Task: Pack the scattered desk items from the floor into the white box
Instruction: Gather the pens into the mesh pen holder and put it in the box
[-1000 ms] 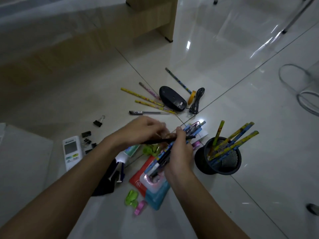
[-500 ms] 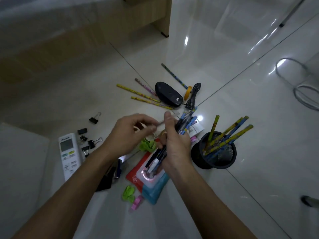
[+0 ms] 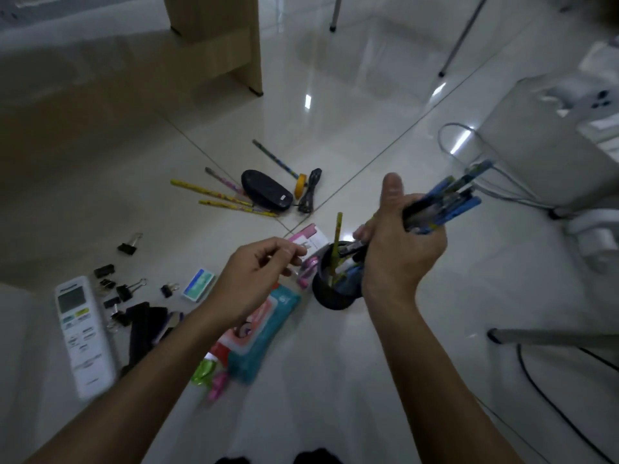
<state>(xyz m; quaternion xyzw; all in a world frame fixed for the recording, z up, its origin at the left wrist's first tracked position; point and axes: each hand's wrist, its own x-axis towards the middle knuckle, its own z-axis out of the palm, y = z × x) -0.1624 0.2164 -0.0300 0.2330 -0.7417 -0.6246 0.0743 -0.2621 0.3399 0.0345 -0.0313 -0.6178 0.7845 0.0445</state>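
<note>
- Gripping a bundle of pens [image 3: 442, 209], the right hand [image 3: 402, 256] wraps its fingers tight round the barrels with the thumb raised. The pen tips fan out to the right, and the other ends poke out below the fist, above the black mesh cup [image 3: 335, 293].
- Holding them as one bundle probably saves trips, since many thin things travel in a single carry.
- The left hand [image 3: 261, 272] hangs just beside it, near the pink card [image 3: 310, 237]. Its fingers are loosely curled, thumb close to forefinger. Whether it pinches anything small cannot be told.
- A pale bulk at the right edge is probably the white box [image 3: 536, 155]. The pens point toward it but are well apart from it.
- The cup stands upright with pencils in it, so it could likely go in as it is.
- Spread on the floor are the mouse [image 3: 266, 190], loose pencils [image 3: 211, 190], a tape roll [image 3: 300, 185], binder clips [image 3: 129, 289], a remote control [image 3: 83, 336] and a wipes packet [image 3: 268, 323]. With none of these packed, the job looks far from done.
</note>
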